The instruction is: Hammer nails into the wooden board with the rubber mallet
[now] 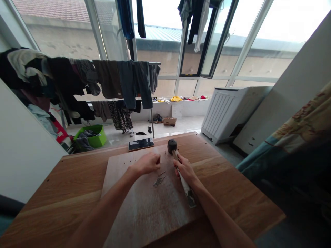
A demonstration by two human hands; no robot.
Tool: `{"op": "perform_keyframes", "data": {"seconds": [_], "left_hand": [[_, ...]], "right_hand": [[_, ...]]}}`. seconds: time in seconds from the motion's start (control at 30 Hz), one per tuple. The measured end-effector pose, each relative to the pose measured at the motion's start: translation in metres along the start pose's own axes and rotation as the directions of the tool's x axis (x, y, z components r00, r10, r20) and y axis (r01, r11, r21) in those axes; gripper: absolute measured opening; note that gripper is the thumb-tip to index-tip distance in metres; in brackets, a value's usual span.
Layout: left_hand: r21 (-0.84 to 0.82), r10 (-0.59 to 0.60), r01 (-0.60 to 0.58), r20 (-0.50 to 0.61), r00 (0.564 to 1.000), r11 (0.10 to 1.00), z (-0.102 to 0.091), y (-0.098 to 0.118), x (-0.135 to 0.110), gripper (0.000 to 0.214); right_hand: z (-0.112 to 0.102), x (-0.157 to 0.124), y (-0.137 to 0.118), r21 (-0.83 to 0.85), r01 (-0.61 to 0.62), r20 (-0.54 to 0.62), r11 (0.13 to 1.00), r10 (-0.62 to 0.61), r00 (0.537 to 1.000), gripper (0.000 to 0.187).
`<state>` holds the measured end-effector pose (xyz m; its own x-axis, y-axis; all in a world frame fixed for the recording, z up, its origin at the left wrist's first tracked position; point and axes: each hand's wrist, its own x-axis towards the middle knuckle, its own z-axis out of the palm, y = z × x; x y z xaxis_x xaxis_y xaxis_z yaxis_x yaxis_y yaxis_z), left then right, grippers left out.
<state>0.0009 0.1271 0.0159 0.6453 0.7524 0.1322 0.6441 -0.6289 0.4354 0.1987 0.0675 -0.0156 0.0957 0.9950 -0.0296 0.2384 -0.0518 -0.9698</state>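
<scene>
My right hand (pixel 184 168) is wrapped round the wooden handle of a mallet (pixel 172 146) with a dark, rounded head. The mallet's head is over the far right part of a pale wooden board (pixel 139 210), and its handle slopes back toward me. Fingers curled, my left hand (pixel 148 163) is over the middle of the board; whatever it may hold is hidden. A small pile of nails (pixel 159 181) lies on the board just in front of it. One thin nail (pixel 166 152) appears upright between the mallet's head and my left hand. Several small dark dots mark the board's far left.
Beneath the board is a brown wooden table (pixel 64 189). A phone (pixel 141 144) lies at its far edge. Beyond stand a rack of hanging clothes (pixel 108 79), a green basket (pixel 99 137) and a white washing machine (pixel 222 113). A curtain (pixel 289 137) hangs at the right.
</scene>
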Motion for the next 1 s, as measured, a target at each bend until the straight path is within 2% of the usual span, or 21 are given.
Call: {"op": "perform_keyframes", "data": {"seconds": [0.13, 0.27, 0.4, 0.53, 0.6, 0.73, 0.87, 1.0], "left_hand": [[-0.054, -0.127, 0.122, -0.108, 0.986, 0.991, -0.003, -0.030, 0.011, 0.013], [-0.021, -0.112, 0.110, -0.139, 0.984, 0.994, 0.006, -0.042, 0.018, 0.015], [0.037, -0.054, 0.059, -0.126, 0.991, 0.998, 0.010, -0.037, 0.019, 0.016], [0.180, -0.039, 0.054, -0.085, 0.996, 0.982, 0.006, -0.024, 0.022, 0.019], [0.181, -0.016, 0.034, -0.096, 0.995, 0.983, 0.005, -0.020, 0.024, 0.020], [0.037, -0.028, 0.037, -0.211, 0.977, 0.999, 0.019, -0.023, 0.026, 0.017], [-0.233, -0.133, 0.047, -0.371, 0.919, 0.971, 0.037, -0.031, 0.022, 0.019], [-0.305, -0.146, 0.019, -0.398, 0.906, 0.952, 0.043, -0.033, 0.019, 0.021]], "right_hand": [[0.001, 0.000, -0.001, -0.015, 0.001, 0.002, 1.000, -0.001, 1.000, 0.015], [0.001, -0.001, -0.002, -0.031, -0.009, 0.005, 0.999, 0.009, 1.000, 0.013], [0.000, 0.000, 0.000, -0.033, -0.014, 0.005, 0.999, 0.014, 1.000, 0.012], [0.000, 0.002, 0.004, -0.011, -0.010, 0.002, 1.000, 0.010, 1.000, 0.013], [0.000, 0.002, 0.004, 0.010, 0.000, 0.000, 1.000, 0.000, 1.000, 0.014], [0.000, -0.002, -0.003, 0.077, 0.032, -0.002, 0.997, -0.032, 0.999, 0.017], [0.001, -0.011, -0.014, 0.164, 0.047, 0.015, 0.985, -0.050, 0.999, 0.014], [0.004, -0.016, -0.018, 0.306, 0.076, 0.079, 0.949, -0.105, 0.991, 0.013]]}}
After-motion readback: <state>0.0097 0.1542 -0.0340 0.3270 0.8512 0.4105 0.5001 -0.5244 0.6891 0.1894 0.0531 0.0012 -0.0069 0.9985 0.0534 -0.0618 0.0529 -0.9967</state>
